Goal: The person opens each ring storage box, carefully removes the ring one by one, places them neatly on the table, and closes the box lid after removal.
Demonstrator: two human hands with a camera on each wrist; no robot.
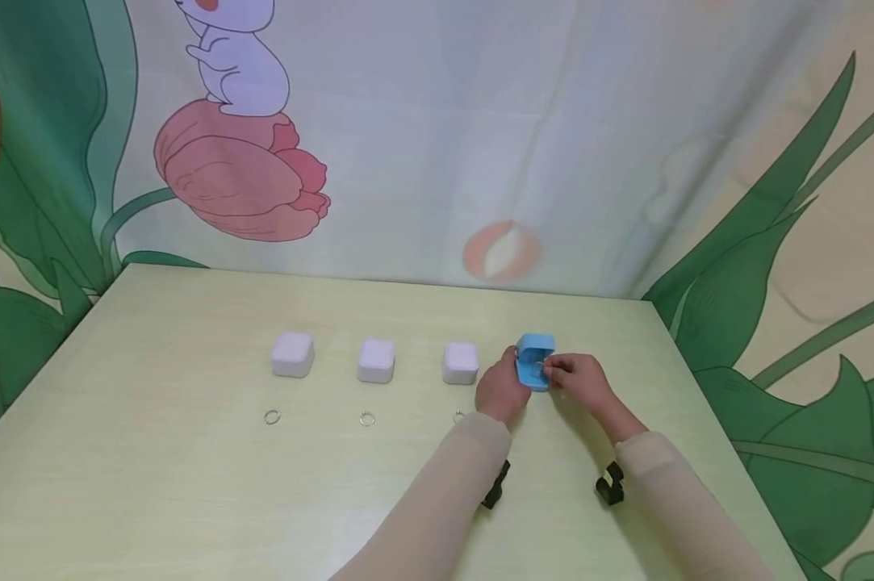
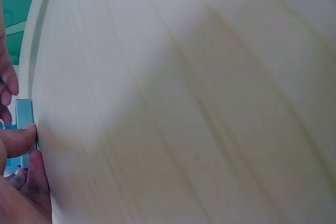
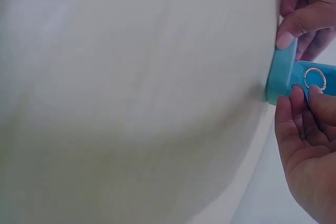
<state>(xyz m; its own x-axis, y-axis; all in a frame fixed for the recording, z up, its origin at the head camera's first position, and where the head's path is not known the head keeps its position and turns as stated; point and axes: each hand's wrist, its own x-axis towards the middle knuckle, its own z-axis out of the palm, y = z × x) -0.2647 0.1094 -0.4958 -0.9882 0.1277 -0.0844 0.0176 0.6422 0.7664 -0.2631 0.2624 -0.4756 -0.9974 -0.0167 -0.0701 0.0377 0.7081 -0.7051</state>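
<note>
A small blue ring box (image 1: 534, 343) stands on the table with its lid raised. My left hand (image 1: 502, 389) grips the box from its left side; the left wrist view shows the thumb pressed on the blue box (image 2: 24, 109). Between the thumb and fingers of my right hand (image 1: 580, 379) is a thin metal ring (image 3: 305, 80), held at the mouth of the box. In the right wrist view the right hand (image 3: 310, 150) has its fingertips close to the blue base.
Three closed pale lilac boxes, the left one (image 1: 292, 355), the middle one (image 1: 376, 361) and the right one (image 1: 461, 363), stand in a row. Rings lie in front: one at left (image 1: 272, 417), one central (image 1: 367, 419), one (image 1: 458, 417) by the left sleeve. A printed curtain (image 1: 407, 145) hangs behind.
</note>
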